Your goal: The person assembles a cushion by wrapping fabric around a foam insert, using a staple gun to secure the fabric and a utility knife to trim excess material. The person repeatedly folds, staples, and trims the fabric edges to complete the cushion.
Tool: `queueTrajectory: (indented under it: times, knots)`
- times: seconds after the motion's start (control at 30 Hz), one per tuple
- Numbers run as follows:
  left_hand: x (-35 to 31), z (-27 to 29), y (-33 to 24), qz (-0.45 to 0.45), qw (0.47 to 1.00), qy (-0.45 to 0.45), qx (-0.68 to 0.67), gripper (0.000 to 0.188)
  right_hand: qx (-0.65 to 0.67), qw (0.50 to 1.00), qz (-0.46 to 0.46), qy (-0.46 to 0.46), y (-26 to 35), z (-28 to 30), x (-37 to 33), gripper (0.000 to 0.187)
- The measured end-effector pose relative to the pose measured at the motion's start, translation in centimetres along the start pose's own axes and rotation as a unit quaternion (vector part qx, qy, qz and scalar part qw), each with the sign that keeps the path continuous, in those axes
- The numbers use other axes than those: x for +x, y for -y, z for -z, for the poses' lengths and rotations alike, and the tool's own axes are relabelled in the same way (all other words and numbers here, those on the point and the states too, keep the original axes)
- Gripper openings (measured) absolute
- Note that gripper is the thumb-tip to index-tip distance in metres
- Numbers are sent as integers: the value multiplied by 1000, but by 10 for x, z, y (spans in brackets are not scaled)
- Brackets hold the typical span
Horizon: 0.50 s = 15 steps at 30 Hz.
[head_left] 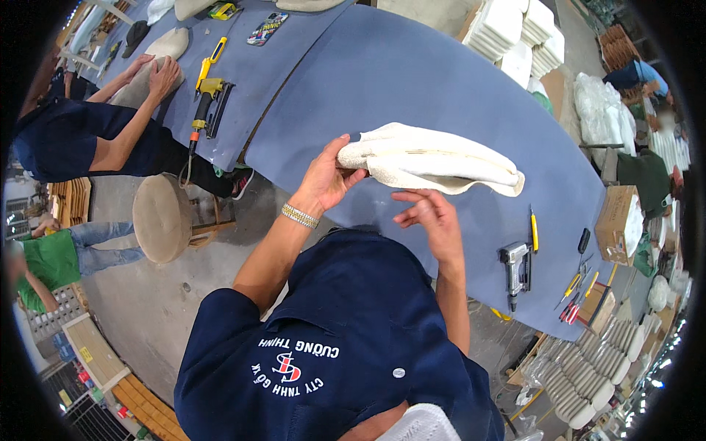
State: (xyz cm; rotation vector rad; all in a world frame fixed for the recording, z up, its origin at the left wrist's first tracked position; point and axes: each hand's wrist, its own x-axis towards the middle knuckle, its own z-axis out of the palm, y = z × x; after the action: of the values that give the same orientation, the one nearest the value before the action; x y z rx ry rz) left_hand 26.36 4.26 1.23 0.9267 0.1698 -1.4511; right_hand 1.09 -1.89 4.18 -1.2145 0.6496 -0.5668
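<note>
A long, curved upholstered pad (434, 156) in cream fabric is held up over the blue table, its cover hanging loose in a flap along the near edge. A slit along its length shows a lighter inside. My left hand (329, 173) grips the pad's left end between thumb and fingers. Just below the flap, my right hand (432, 220) has its fingers apart and partly bent, with nothing in them. Its fingertips are close to the fabric, and I cannot tell whether they touch. A silver staple gun (517, 266) lies on the table to the right.
A yellow cutter (534, 231) and several hand tools (577, 288) lie on the blue table (353, 81). White pads (507, 33) are stacked beyond it. At left a co-worker (81, 143) handles a beige pad near another staple gun (208, 103). A round stool (158, 220) stands behind.
</note>
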Motion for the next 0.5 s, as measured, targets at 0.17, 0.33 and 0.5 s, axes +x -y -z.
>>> queueTrajectory:
  times: [0.17,0.33,0.5]
  knots:
    - [-4,-14,-4,-24,1000,12,-8,39,-399,871,263,-116,46,-22,17,56]
    - [-8,-32,-12,-68,997,36,30,43,-575,745,328,-85,79,-24,53,55]
    - [-14,-62,-18,-82,989,75,93,50,-475,819,320,-44,77,4,84,22]
